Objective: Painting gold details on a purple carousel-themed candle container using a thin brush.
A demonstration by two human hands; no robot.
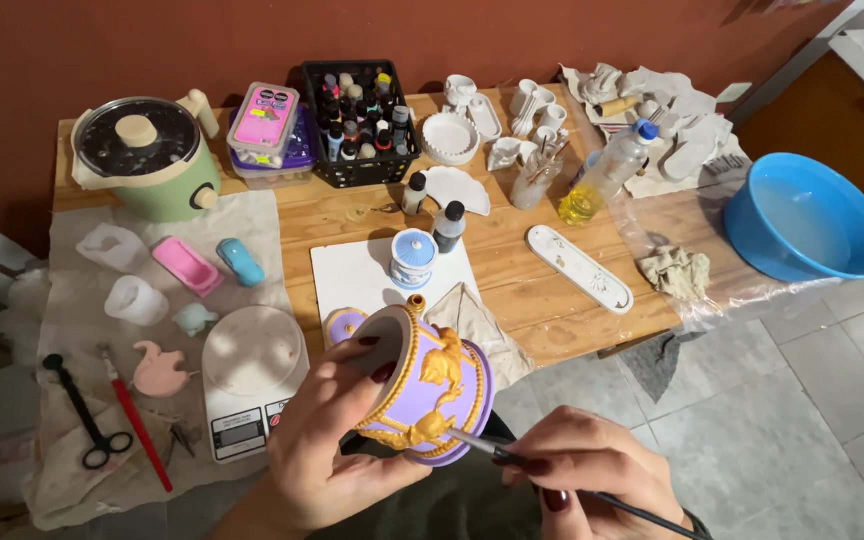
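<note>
Below the table (552,300) edge, over the lap: left hand (327,450) grip clenched around tilted purple pot (432,390) with gold trim; right hand (582,470) grip pinching thin brush (492,450), tip touching pot.

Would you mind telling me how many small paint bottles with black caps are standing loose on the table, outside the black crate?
2: one paint bottle beside the white fan-shaped piece, the other bottle right of the round blue-and-white jar. More stand packed in the black crate; some may be hidden.
</note>
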